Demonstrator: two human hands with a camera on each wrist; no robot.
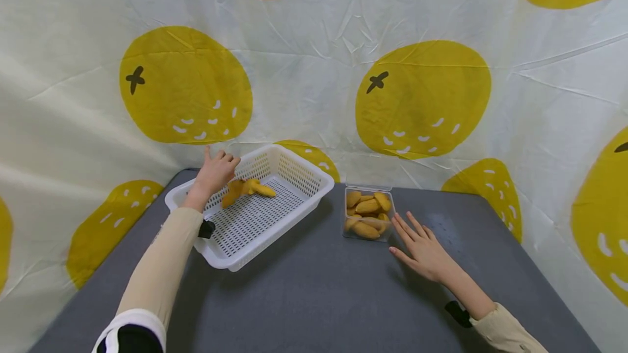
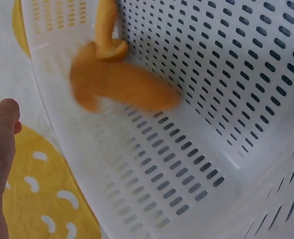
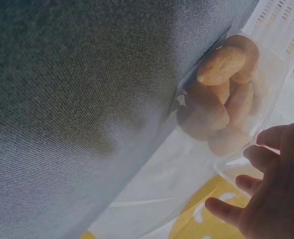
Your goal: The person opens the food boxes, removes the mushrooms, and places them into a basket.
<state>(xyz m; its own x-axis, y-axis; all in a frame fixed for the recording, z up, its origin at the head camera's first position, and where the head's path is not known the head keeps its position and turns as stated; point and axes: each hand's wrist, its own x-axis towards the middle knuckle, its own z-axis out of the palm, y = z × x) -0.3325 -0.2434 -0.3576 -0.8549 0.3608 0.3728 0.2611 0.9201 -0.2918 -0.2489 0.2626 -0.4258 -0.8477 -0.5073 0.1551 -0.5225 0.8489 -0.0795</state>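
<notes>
Mushrooms point(image 1: 251, 186) are lying in the basket point(image 1: 275, 227), just right of the empty, loosely bent left hand point(image 1: 216, 172); the right hand point(image 1: 424, 253) is hovering splayed, empty, beside a clear box point(image 1: 349, 232)

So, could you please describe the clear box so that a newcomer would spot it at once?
On the dark grey table, find the large white basket, then look to its right. Beside the fingers of the right hand sits the clear box, filled with yellow-brown mushrooms. Unlike the slotted basket, it is small and see-through.
</notes>
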